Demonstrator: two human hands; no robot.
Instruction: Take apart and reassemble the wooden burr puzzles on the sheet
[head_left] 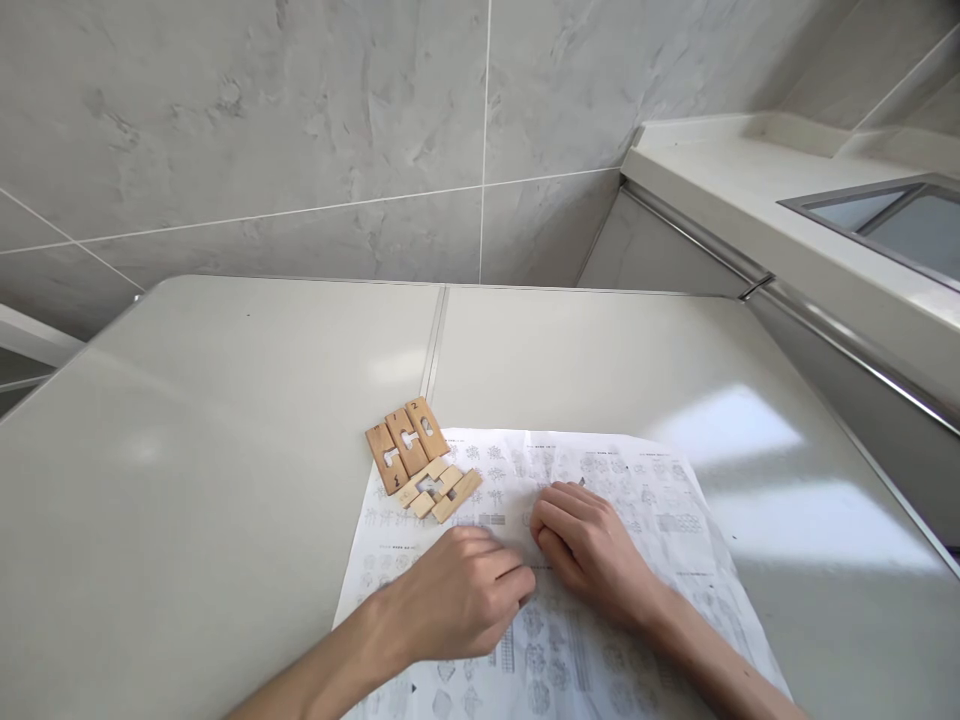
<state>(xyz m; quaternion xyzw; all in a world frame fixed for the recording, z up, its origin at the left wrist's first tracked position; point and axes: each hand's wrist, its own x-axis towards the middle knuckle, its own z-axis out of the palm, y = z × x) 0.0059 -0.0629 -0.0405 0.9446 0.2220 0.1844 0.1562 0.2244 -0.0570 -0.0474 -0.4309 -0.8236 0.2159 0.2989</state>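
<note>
A large printed sheet of paper (660,600) lies on the table, creased and covered with small diagrams. My left hand (469,590) rests on it with the fingers curled under and the thumb side towards the right. Just to its right, my right hand (589,545) lies on the paper in a loose fist. The two hands are close but apart. What either one holds, if anything, is hidden. Nearest to my left hand, flat wooden puzzle pieces (439,488) sit fitted together on the paper. Beside them are three numbered wooden pieces (407,443) with cut-out slots, side by side.
The white folding table (247,450) has a seam running down its middle. Behind it stands a grey tiled wall (300,110). On the right is a raised white counter (720,180) with a metal-framed opening (892,215) and a rail below its edge.
</note>
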